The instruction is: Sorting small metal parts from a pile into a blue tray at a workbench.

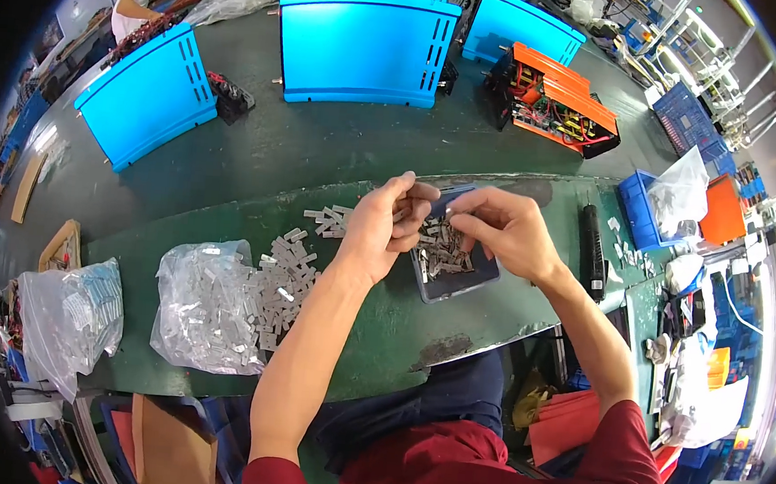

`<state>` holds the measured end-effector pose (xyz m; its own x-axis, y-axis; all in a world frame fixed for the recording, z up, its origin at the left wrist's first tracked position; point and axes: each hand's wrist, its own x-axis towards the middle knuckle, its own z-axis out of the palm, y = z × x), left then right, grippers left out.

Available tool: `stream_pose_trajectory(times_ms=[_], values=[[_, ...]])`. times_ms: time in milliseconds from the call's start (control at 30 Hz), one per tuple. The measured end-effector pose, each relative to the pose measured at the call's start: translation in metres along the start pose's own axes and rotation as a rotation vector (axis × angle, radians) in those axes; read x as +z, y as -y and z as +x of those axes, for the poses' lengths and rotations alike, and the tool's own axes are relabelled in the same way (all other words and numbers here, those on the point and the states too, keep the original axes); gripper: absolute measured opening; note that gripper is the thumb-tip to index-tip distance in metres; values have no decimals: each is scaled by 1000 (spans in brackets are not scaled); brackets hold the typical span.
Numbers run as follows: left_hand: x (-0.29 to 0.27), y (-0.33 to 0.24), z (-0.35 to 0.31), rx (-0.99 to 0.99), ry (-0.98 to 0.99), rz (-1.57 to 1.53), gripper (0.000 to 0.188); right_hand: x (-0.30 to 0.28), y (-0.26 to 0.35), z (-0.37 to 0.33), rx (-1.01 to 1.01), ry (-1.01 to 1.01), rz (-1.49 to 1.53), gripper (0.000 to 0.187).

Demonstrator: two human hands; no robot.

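Two hands over a tray of small metal parts
The left hand (394,217) is curled, the right hand (510,231) narrowed to a pinch; whether either holds anything, I cannot tell. The metal parts (446,257) lie in the tray (458,290) on the green worktop (372,344), right of loose grey pieces (287,275).

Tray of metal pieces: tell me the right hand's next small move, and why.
Probably ease the right hand toward the left hand: both are at the tray of small metal pieces, fingers curled and facing each other; whatever they may pinch is too small to tell.
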<state>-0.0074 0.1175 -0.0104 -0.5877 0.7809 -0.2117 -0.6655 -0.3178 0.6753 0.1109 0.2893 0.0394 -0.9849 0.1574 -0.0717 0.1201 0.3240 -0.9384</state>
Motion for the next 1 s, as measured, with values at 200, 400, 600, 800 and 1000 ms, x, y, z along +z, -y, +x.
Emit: stream_pose_trajectory(times_ms=[200, 400, 600, 800, 1000], values=[[10, 2, -6, -108, 23, 23, 41, 16, 28, 11, -489, -126, -366, 22], [-1, 5, 3, -59, -4, 49, 43, 0, 0, 4, -347, -20, -552, 42], [7, 6, -1, -26, -36, 102, 42, 4, 6, -7, -222, 34, -874, 54], [-3, 5, 4, 26, 6, 33, 38, 6, -21, -5, -298, 227, -1106, 47], [-3, 9, 4, 13, -8, 30, 38, 24, -44, 7, -366, 151, -1197, 28]])
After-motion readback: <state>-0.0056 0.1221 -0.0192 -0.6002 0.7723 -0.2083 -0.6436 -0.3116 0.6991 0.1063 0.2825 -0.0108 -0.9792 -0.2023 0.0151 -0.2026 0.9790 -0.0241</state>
